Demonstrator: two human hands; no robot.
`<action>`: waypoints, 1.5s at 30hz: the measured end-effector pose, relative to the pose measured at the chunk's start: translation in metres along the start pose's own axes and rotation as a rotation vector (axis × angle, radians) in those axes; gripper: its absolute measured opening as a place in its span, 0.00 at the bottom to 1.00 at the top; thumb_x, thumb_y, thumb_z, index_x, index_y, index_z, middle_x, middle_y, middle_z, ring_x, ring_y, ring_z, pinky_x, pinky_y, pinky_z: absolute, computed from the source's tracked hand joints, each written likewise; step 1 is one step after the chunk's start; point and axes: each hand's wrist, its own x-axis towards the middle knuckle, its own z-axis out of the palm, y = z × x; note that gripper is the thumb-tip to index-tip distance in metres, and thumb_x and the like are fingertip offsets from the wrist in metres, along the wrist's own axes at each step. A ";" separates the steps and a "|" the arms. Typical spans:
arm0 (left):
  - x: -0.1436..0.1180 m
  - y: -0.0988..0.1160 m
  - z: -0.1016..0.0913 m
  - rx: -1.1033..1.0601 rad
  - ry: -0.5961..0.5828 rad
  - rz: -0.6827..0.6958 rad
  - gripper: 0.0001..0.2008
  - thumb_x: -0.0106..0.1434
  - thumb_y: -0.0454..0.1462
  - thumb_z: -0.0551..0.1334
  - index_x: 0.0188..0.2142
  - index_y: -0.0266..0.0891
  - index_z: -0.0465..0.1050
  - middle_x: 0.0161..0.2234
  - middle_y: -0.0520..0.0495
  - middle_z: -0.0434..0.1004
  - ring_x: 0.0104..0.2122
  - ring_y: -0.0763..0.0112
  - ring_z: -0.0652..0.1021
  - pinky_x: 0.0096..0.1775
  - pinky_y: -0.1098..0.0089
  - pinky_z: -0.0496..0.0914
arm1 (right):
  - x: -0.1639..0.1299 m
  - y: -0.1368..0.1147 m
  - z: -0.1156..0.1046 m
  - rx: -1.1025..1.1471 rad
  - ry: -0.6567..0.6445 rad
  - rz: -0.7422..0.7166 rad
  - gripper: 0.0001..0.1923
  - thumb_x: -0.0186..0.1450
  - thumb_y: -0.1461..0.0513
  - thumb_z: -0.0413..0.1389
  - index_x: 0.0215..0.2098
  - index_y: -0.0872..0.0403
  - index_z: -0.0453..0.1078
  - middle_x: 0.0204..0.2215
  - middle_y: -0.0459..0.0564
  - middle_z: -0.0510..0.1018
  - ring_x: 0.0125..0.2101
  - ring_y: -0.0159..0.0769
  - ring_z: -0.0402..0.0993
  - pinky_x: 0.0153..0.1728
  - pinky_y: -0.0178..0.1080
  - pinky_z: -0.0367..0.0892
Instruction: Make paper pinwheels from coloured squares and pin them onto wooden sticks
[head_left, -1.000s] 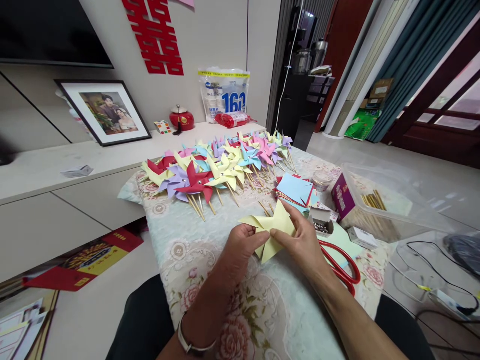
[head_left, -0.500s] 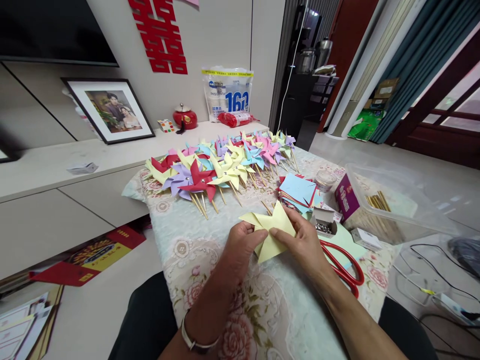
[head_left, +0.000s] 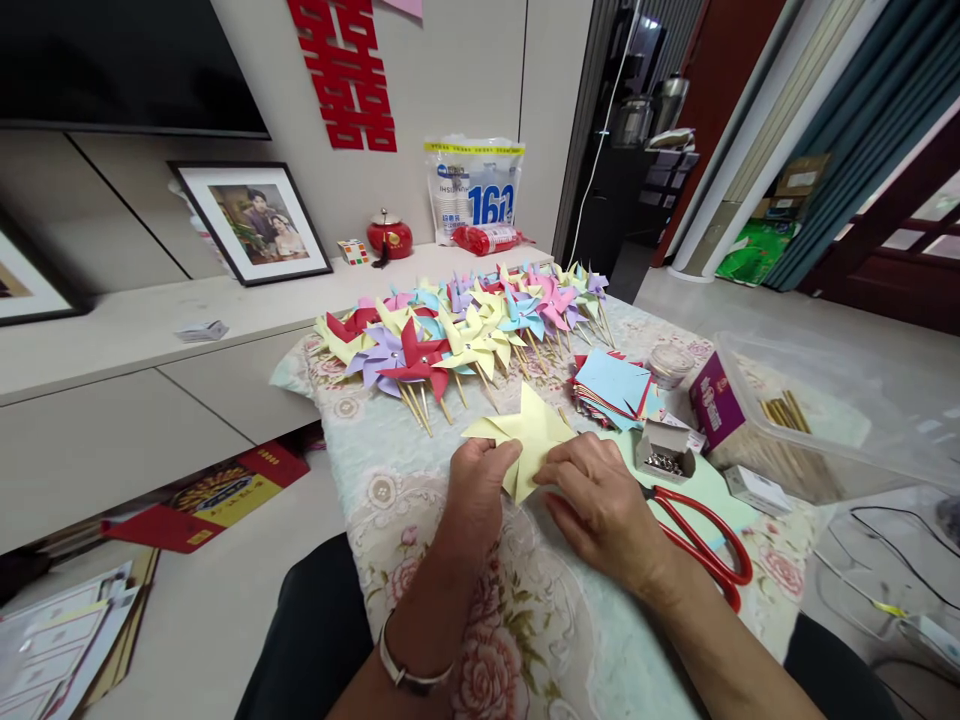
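A pale yellow paper pinwheel (head_left: 531, 428) with folded points is held above the tablecloth, without a stick in sight. My left hand (head_left: 478, 490) pinches it at the left, thumb pressed on the front near its middle. My right hand (head_left: 600, 505) is at the lower right edge, fingers curled and fingertips on the paper; its thumb sits lower, a little apart from the fingers. Right of this hand lie red-handled scissors (head_left: 705, 545), on a pale green sheet (head_left: 724, 505). An open small box of metal fasteners (head_left: 664, 462) stands just behind them.
Several finished pinwheels on sticks (head_left: 472, 335) cover the table's far side. A stack of coloured paper squares (head_left: 615, 385), a round tub (head_left: 670, 362), a small white box (head_left: 757, 490) and a clear bin (head_left: 817, 440) holding sticks stand at the right. A floral tablecloth (head_left: 420, 510) covers the table.
My right hand has shifted from gripping the paper with its thumb on the front to the lower right edge with curled fingers. The view has swung slightly left.
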 end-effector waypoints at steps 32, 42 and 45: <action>-0.004 -0.004 0.007 0.216 -0.076 -0.004 0.04 0.44 0.35 0.66 0.22 0.36 0.75 0.18 0.53 0.73 0.19 0.74 0.69 0.27 0.71 0.67 | 0.003 0.001 0.006 0.289 0.032 0.655 0.09 0.63 0.63 0.54 0.24 0.53 0.66 0.22 0.44 0.70 0.25 0.33 0.64 0.27 0.35 0.56; -0.010 0.000 0.010 0.205 -0.126 -0.010 0.08 0.46 0.34 0.65 0.29 0.36 0.79 0.19 0.54 0.74 0.20 0.72 0.72 0.27 0.73 0.66 | 0.004 0.002 0.006 0.251 0.032 0.661 0.10 0.62 0.63 0.53 0.23 0.52 0.64 0.21 0.43 0.69 0.24 0.33 0.63 0.26 0.35 0.56; -0.010 0.001 0.010 0.193 -0.124 -0.008 0.08 0.46 0.33 0.65 0.29 0.36 0.78 0.20 0.54 0.74 0.20 0.72 0.72 0.26 0.72 0.66 | 0.004 0.001 0.005 0.253 0.026 0.666 0.10 0.61 0.63 0.53 0.22 0.52 0.63 0.21 0.43 0.69 0.24 0.33 0.63 0.26 0.35 0.55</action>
